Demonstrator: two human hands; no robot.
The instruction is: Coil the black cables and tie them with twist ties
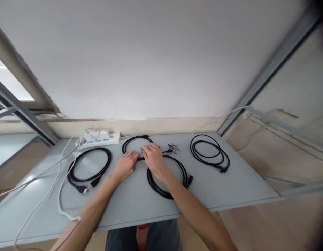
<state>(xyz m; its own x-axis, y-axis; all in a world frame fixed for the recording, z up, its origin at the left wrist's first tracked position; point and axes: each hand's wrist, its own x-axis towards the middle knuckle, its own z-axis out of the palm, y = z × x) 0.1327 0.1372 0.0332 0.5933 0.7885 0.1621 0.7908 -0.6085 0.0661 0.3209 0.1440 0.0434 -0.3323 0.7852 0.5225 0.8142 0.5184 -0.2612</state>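
Note:
A coil of black cable [126, 142] lies at the back middle of the shelf, partly covered by both hands. My left hand [127, 164] is closed on the coil's near side, its fingertips at the cable. My right hand [154, 158] rests over the coil's right side, fingers bent together; a thin black tie [141, 150] shows at its fingertips. Just right of it, a small heap of thin black ties [174, 147] lies beside a cable plug [168, 151]. A second, thicker coil of black cable [158, 191] sits under my right forearm.
To the left lies a coiled black cable [109, 160] with its plugs toward me; another black coil [203, 161] is on the right. A white power strip [113, 138] stands at the back left. White cords [59, 195] cross the grey shelf [229, 195], passing my left forearm.

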